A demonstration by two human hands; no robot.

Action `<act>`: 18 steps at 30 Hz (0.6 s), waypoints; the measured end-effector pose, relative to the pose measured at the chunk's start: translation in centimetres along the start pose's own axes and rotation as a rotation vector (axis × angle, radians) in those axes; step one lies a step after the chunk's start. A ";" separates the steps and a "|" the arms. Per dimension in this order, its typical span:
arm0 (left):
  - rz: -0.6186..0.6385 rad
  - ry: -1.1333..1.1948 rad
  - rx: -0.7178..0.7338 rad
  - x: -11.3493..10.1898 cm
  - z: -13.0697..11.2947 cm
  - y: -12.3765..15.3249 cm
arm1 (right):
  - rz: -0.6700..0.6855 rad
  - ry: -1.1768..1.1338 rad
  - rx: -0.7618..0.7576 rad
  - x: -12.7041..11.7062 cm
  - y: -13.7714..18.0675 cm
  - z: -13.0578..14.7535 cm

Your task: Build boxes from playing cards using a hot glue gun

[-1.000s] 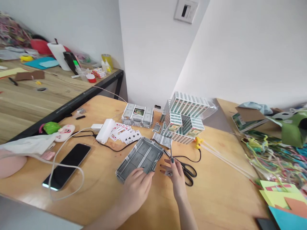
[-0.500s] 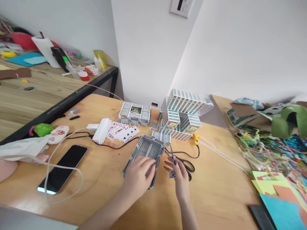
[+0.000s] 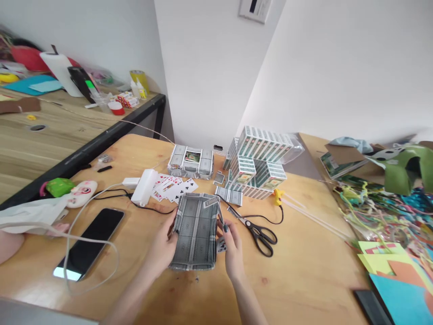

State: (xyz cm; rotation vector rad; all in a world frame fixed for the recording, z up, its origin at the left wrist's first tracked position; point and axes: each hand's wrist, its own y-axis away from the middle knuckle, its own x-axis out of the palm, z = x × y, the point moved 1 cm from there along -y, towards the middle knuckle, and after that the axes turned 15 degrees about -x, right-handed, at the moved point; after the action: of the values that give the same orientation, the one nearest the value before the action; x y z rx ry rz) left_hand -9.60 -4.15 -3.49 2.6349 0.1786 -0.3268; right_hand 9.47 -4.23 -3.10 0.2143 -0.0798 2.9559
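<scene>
A shallow open box built from grey-backed playing cards is tilted up in front of me. My left hand grips its left side, thumb at the rim. By the right side is my right hand, fingers closed around slim metal tweezers. At the tweezers' tip a small card strip lies over the box's upper right corner. A cut card piece shows under the right fingers; whether they grip it is unclear. Black-handled scissors lie to the right.
Behind stand a finished-looking card case and stacked card boxes. Loose playing cards, a white power strip and a phone with a looping cable lie left. A yellow glue gun and coloured paper are on the right.
My left hand has moved from inside the box to its left side. The box has turned more upright and shifted left, and the right hand has moved left with the tweezers, uncovering the scissors.
</scene>
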 end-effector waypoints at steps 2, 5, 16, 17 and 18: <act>-0.025 0.042 0.037 -0.6 -1.2 -0.6 | 0.020 -0.004 -0.039 0.7 -1.5 0.2; -0.106 0.111 0.104 -0.8 -2.9 -3.2 | 0.042 -0.021 -0.083 1.4 -4.2 0.5; -0.154 0.134 0.093 0.4 -3.4 -9.1 | -0.132 0.042 -0.067 -1.2 -4.5 -1.4; -0.149 0.144 0.096 0.3 -3.5 -8.9 | -0.129 0.090 -0.082 -1.5 -4.3 -1.4; -0.151 0.151 0.096 0.2 -3.7 -8.6 | -0.116 0.133 -0.101 -1.7 -4.1 -1.3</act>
State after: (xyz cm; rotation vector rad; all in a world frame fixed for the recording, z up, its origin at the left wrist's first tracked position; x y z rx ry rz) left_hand -10.28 5.16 -4.17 2.7481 0.4234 -0.1902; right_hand 11.70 -0.41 -4.52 0.0084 -0.1913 2.8328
